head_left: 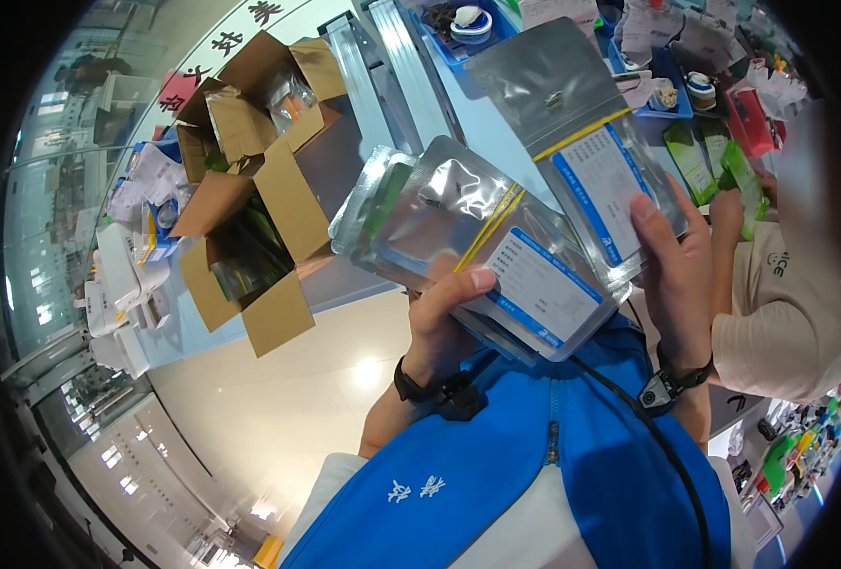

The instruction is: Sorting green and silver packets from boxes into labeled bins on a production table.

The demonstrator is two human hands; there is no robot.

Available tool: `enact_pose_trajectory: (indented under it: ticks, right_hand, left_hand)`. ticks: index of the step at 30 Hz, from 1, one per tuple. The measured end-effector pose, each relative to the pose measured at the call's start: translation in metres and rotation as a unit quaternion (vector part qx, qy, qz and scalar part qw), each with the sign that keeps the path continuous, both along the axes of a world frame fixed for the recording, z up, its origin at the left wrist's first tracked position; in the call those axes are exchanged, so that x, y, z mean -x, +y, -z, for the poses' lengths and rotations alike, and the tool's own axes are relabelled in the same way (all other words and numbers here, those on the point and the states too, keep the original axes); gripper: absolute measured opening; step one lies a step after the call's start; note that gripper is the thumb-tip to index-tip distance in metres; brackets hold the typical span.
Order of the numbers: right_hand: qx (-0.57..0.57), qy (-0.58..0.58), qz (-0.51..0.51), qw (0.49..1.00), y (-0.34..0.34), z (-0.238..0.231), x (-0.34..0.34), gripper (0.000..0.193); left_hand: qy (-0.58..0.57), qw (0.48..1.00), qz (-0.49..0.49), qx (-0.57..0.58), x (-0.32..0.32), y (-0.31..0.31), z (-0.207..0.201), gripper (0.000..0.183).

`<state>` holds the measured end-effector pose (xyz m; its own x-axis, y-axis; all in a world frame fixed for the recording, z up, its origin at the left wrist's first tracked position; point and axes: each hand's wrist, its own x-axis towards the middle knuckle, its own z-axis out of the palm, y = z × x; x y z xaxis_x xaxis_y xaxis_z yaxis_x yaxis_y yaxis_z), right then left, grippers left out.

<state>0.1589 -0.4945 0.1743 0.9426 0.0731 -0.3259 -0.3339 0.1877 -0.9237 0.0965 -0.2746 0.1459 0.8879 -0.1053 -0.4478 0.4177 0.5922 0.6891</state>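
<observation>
A fanned stack of clear and silvery zip pouches (534, 287) rests in my left hand (444, 318), the thumb pressed over the front one. Each front pouch carries a white label with blue edges, and a yellow strip crosses it. In my right hand (674, 247) is another such pouch (591, 180), tilted, its dark grey top part pointing up and left. Its lower corner overlaps the right edge of the stack. Green shows through some pouches at the back of the stack. The fingers behind the pouches are mostly hidden.
Open cardboard boxes (292, 204) with packets inside stand at the left. Metal rails (411, 71) run along the light-blue table beyond the pouches. Blue trays (662, 71) hold tape rolls and papers. At the right a co-worker's hand (727, 216) holds a green packet (745, 185).
</observation>
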Motion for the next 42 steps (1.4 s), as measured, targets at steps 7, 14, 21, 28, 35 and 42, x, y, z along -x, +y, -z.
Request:
enact_pose_trajectory:
  ticks: [7, 14, 21, 28, 35, 42]
  right_hand:
    - [-0.034, -0.006, 0.020, 0.999, -0.011, 0.004, -0.001, 0.062]
    - [0.258, -0.101, -0.278, 0.920, -0.013, 0.004, 0.007, 0.059]
    - [0.162, 0.106, -0.349, 0.917, -0.003, 0.012, 0.020, 0.054]
    - [0.120, 0.080, -0.257, 0.956, -0.013, 0.035, 0.009, 0.034]
    - [0.118, 0.112, -0.224, 0.961, -0.022, 0.032, -0.003, 0.033]
    - [0.028, 0.090, -0.140, 0.986, -0.037, 0.046, -0.007, 0.032]
  left_hand:
    - [0.009, 0.999, -0.044, 0.015, -0.002, 0.000, -0.003, 0.045]
    - [-0.221, 0.960, -0.027, -0.170, 0.059, 0.037, 0.118, 0.041]
    - [0.088, 0.990, 0.041, 0.105, 0.066, 0.019, 0.106, 0.058]
    - [0.041, 0.990, 0.125, 0.042, 0.026, 0.010, 0.092, 0.091]
    - [0.096, 0.987, 0.059, 0.116, 0.002, -0.003, 0.064, 0.075]
    - [0.082, 0.993, 0.086, -0.004, -0.001, 0.001, 0.079, 0.050]
